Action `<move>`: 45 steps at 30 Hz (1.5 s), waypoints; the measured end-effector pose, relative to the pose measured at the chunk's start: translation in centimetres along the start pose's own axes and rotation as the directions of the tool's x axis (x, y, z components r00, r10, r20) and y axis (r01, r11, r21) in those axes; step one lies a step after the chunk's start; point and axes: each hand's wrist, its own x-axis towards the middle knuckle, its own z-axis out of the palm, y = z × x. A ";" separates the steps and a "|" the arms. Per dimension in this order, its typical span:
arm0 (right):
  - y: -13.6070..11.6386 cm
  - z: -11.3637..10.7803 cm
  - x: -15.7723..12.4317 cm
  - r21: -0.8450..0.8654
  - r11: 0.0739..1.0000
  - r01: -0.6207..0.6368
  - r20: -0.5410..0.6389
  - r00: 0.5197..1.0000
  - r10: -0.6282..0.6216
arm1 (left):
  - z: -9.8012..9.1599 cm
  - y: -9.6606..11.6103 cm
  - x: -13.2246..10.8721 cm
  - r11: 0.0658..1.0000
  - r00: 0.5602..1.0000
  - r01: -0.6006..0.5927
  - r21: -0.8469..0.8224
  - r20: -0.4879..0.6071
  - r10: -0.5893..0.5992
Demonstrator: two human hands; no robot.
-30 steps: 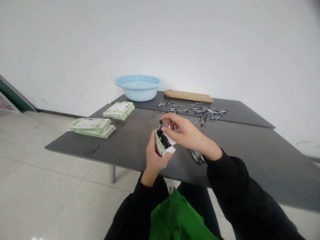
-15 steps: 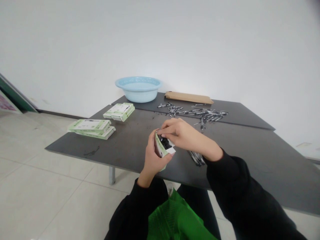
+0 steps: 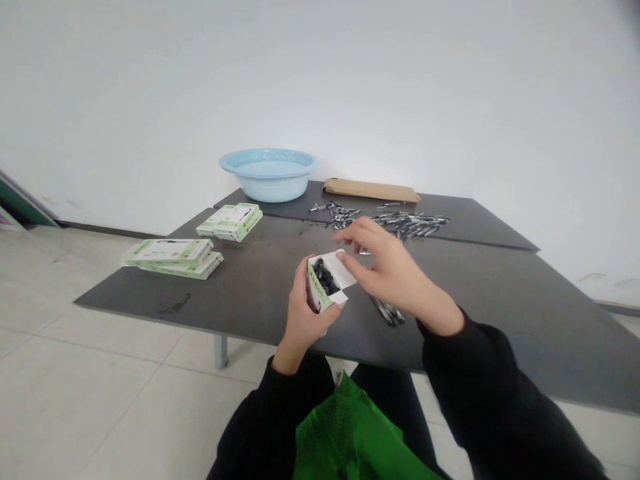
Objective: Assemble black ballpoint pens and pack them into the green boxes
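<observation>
The largest thing is the wide dark grey flat-topped table (image 3: 500,320), and on its far side stand the round light-blue plastic basin (image 3: 273,190) and, to the right of it, the long flat brown cardboard package (image 3: 370,191). Nearer, on the left part of the table, lie the flat green-and-white cardboard boxes (image 3: 165,252) in two low piles. The right hand (image 3: 381,263) is half open above the table, its thumb apart from the bent fingers and close to the raised flap; I see nothing held in it, and whether the thumb touches the flap I cannot tell. The left hand (image 3: 306,317) is closed around the small open green-and-white cardboard box (image 3: 317,293), which is tilted over the near edge of the table, with its mouth upward. In my judgement this box is light, but its thin walls are bending easily, so a grip on the two sides, low and gentle, seems better than holding by the soft white flap (image 3: 343,270). Its filling, the slim pens with black ends (image 3: 326,277), probably is stiff and smooth and can slide out if the box tips; each one is best pinched at its end. The loose clear-and-black plastic pens (image 3: 417,225) lie farther behind the right hand
</observation>
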 end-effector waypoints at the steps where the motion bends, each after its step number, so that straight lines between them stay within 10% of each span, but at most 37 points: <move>1: 0.7 -0.4 -0.6 -0.013 0.998 -0.061 -0.033 0.998 0.061 | 0.0 0.0 0.0 1.000 1.000 0.003 -0.006 -0.006 -0.003; 6: 6.4 0.5 -4.0 -0.297 0.873 -0.386 0.185 0.874 0.450 | 0.3 -0.4 -0.4 0.999 0.999 0.037 -0.037 -0.039 -0.038; 13: 8.8 4.7 -5.7 -0.556 0.677 -0.482 0.202 0.712 0.673 | 0.7 -0.6 -0.5 0.998 0.995 0.067 -0.011 -0.073 -0.067; 20: 8.2 4.8 -4.9 -0.539 0.716 -0.444 0.147 0.787 0.599 | 0.6 -0.3 -0.3 0.998 0.996 0.058 -0.004 -0.065 -0.058; 24: 6.8 1.0 -3.3 -0.190 0.861 -0.473 -0.098 0.881 0.462 | 0.5 -0.4 -0.4 1.000 0.998 0.030 -0.001 -0.063 -0.030; 30: 1.4 -3.0 0.3 0.299 0.944 -0.136 -0.376 0.893 0.248 | 0.5 -0.2 -0.4 0.999 0.996 0.036 -0.024 -0.075 -0.038; 36: -1.0 -0.5 2.2 0.176 0.983 -0.060 -0.163 0.983 0.089 | 0.8 -0.7 -0.7 0.998 0.998 0.044 -0.036 -0.034 -0.045; 45: 0.7 1.9 3.1 0.044 0.993 -0.109 0.234 0.967 0.095 | 0.9 -1.6 -1.3 0.998 1.000 0.027 -0.050 0.009 -0.026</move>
